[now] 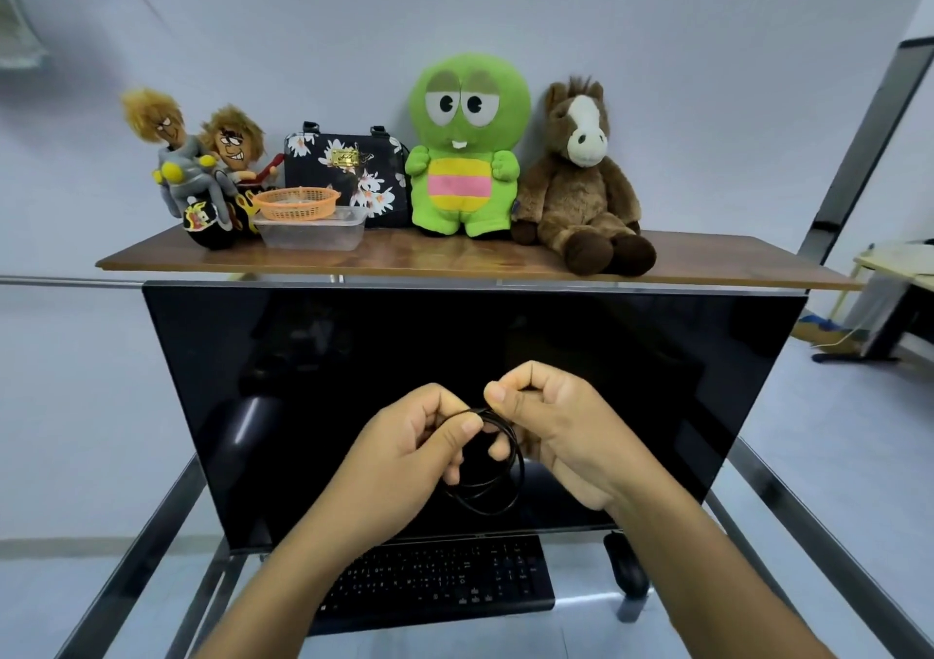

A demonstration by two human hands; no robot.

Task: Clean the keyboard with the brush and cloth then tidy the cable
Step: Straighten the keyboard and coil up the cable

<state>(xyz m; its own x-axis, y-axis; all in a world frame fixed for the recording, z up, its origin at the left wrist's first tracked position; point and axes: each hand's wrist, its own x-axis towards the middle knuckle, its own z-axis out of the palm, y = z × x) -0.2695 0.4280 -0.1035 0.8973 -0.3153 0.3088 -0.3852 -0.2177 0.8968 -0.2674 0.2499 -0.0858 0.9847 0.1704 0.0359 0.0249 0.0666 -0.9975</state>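
Both hands were up at lower centre: your left hand (419,448) gripped the coiled cable (498,486), and your right hand (551,436) pinched a strand at the coil's top. Cable-tidying step, I'd say; next you needed another loop or a tucked end. The keyboard (439,582) lay below, the mouse (626,570) at lower right. The monitor (354,380) stood close behind, leaving open room toward you.
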